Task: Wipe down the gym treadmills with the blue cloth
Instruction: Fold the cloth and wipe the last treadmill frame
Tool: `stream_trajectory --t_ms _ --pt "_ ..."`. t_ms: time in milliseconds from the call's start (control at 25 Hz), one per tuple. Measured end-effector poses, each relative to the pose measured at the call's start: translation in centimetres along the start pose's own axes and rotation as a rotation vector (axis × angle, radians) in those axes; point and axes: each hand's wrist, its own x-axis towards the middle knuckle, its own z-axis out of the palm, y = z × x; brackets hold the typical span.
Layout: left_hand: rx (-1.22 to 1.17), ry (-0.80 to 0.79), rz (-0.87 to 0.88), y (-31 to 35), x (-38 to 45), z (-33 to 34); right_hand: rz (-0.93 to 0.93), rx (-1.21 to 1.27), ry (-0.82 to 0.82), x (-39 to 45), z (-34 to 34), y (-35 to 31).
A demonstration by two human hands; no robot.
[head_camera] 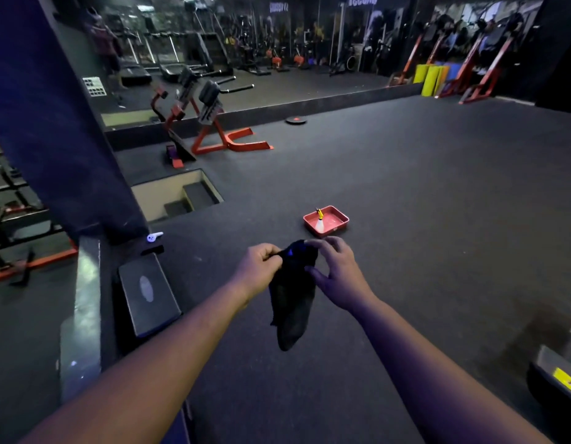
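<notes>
Wide open rubber floor [421,193] ahead and to the right, free for passage. Just beyond the hands, a red tray [326,221] on the floor with a small spray bottle [320,221] standing in it. Left side blocked by a dark pillar [53,123] and a low ledge [88,302], with a black padded box [148,293] beside it. Past the pillar, a sunken stairwell opening [181,195] in the floor. Farther back, a red-framed hyperextension bench [213,123] and a weight plate [296,120] lying flat near the mirror wall [245,43]. At the lower right edge, part of a machine base [556,373].
</notes>
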Motion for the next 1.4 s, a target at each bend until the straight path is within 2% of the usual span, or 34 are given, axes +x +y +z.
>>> stream_trajectory --t_ms 120,200,240,280,440,520,560,640,720,760,800,880,920,1040,1160,1280,1400 --pt "0.229 0.008 0.128 1.0 5.2 -1.2 -0.125 -0.399 -0.043 4.5 -2.0 2.1" --pt "0.410 -0.046 0.207 0.9 8.8 -2.1 -0.133 -0.383 -0.003 7.3 -3.6 3.1" --pt "0.402 -0.059 0.228 0.7 10.4 -2.1 -0.115 -0.349 0.013 8.6 -4.2 3.4" --pt "0.274 -0.059 0.223 0.7 11.9 -1.9 -0.086 -0.299 0.020 10.0 -4.5 3.7" --pt "-0.521 0.014 0.089 2.7 18.6 -0.4 0.100 0.229 0.086 16.7 -4.9 4.2" --pt "-0.784 -0.061 0.086 2.7 22.7 0.0 0.180 0.633 0.155 20.7 -4.8 3.7" --pt "-0.849 -0.182 0.086 2.1 24.8 0.3 0.196 0.844 0.175 23.0 -4.8 3.5" --pt "-0.791 -0.488 0.050 -0.3 28.5 1.9 0.255 1.098 0.290 28.6 -5.2 3.3" --pt "-0.652 -0.614 -0.045 -2.0 32.4 3.4 0.350 1.208 0.406 34.7 -5.5 5.9" --pt "-0.629 -0.608 -0.084 -1.9 34.7 4.1 0.433 1.230 0.389 37.2 -5.5 7.9" --pt "-0.640 -0.587 -0.090 -1.2 36.7 4.6 0.534 1.174 0.290 38.8 -5.3 9.8" --pt "-0.665 -0.483 -0.087 0.5 40.8 5.3 0.711 0.886 0.042 39.3 -3.4 14.0" --pt "-0.670 -0.430 -0.110 1.1 43.2 5.6 0.748 0.800 -0.029 39.5 -2.1 15.8" --pt "-0.645 -0.352 -0.218 0.6 49.5 7.0 0.760 0.857 0.041 40.9 0.7 19.2" --pt "-0.643 -0.372 -0.276 -0.4 55.2 9.0 0.737 0.920 0.079 44.4 1.6 22.2" --pt "-0.533 -0.387 -0.175 -0.6 61.4 11.1 0.700 0.844 0.084 48.4 2.4 26.3" --pt "-0.357 -0.299 -0.097 0.0 68.3 13.4 0.633 0.661 0.245 53.6 1.9 32.5"
